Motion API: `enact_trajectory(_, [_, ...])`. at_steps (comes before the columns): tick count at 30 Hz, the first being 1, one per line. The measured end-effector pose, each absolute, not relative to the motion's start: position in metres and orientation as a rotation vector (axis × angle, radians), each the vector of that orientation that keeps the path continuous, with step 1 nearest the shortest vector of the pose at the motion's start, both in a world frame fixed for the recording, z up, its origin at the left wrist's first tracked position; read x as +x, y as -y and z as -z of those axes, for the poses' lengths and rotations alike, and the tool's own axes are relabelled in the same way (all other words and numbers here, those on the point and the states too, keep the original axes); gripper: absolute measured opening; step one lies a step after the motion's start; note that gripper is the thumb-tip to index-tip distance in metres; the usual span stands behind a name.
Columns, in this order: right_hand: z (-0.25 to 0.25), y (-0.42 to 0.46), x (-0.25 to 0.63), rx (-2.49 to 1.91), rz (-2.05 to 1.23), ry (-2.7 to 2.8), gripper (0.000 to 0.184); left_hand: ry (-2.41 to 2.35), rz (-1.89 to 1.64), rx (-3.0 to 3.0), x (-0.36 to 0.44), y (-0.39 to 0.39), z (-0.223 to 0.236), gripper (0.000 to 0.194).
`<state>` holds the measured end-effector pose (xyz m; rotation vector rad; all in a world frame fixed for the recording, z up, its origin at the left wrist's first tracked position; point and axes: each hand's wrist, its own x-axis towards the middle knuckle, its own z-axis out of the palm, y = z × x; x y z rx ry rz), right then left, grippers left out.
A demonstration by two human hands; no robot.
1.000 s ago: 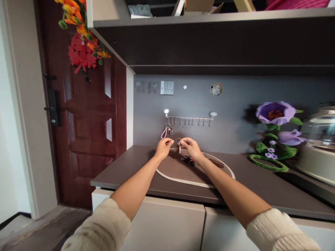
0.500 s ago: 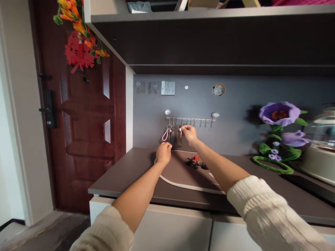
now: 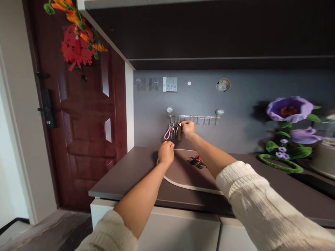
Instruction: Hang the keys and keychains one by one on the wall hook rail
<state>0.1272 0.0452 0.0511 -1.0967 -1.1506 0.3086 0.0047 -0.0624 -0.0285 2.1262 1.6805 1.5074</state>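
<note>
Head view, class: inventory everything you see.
Counter: 1, brown, centre
Mat: 1, brown, on counter
Key pile: 1, mostly black, on mat
Hook rail: 1, silver, on wall
Strap: 1, pink, beneath rail
Keys: several, silver, beneath rail
Hooks: 2, clear, upper wall
Panel: 1, grey, upper wall
Hole: 1, whitish, upper wall
Flower ornament: 1, purple, right
Appliance: 1, pale, right edge
Overhead cabinet: 1, dark, top
Lower cabinet: 1, pale, below
Door: 1, maroon, left
Cutout: 1, red, on door
Flowers: several, orange, upper left
Sleeves: 2, cream, lower edge
Left hand: 1, below strap
Right hand: 1, at keys
</note>
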Motion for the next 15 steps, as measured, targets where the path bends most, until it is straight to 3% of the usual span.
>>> enact_trajectory(15, [-0.028,-0.060,0.135,-1.066,-0.317,1.216,0.015,-1.674,-1.494,2.129,0.003,0.066,0.027,0.020])
